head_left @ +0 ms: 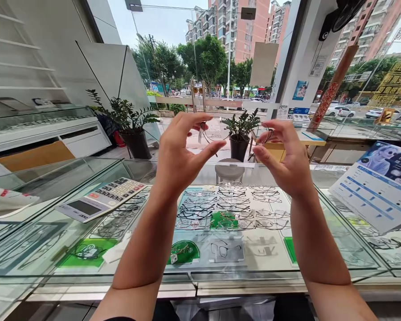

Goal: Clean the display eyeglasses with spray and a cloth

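Raised in front of me above the glass counter is a pair of thin-rimmed eyeglasses (216, 133), seen against the window and a potted plant. My left hand (182, 147) has its thumb and fingers around the left side of the eyeglasses. On the other side, my right hand (285, 154) pinches the dark end near the right lens between thumb and fingers. Part of the thin frame is hard to make out against the background. Below both hands, rows of spectacle frames (232, 203) lie under the glass.
A calculator (102, 200) rests on the glass display counter (200, 277) at left, beside a crumpled white cloth (117, 250). At right stands a printed leaflet (377, 185). Beyond the counter are a grey stool (230, 171), potted plants (239, 145) and glass doors.
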{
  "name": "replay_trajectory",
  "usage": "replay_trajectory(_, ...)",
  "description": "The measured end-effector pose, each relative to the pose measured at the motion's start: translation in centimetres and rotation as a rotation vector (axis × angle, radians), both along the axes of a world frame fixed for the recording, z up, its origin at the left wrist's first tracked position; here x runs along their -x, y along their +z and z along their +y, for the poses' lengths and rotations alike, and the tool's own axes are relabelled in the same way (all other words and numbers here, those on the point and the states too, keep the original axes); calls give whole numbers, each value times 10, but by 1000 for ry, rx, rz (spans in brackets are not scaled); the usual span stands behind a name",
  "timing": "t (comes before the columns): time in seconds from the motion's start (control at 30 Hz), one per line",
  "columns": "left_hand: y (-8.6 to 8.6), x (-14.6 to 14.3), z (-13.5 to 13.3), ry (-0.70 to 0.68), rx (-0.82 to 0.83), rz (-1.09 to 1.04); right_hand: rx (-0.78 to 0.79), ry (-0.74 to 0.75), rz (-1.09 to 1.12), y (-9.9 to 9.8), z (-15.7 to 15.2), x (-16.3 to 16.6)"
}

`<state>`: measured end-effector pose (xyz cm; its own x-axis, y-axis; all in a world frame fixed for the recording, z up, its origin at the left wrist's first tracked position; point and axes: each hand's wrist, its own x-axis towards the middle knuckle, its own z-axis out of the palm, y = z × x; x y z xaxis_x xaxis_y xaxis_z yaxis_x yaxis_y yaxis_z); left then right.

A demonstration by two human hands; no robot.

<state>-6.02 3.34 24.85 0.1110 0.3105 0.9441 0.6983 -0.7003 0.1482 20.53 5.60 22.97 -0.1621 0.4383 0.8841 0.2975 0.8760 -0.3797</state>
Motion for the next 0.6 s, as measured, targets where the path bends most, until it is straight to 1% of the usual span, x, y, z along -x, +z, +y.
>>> replay_trajectory(0.2,-10,-9,16,-4,31,-60,29,-1,37,0,9,-4)
replay_trajectory(0.43,-27,-21,40,45,4,-109,68,45,53,-9,25,-7)
replay_trajectory(0.6,-37,-26,50,52,11,-126,36,4,35,-12,29,-10)
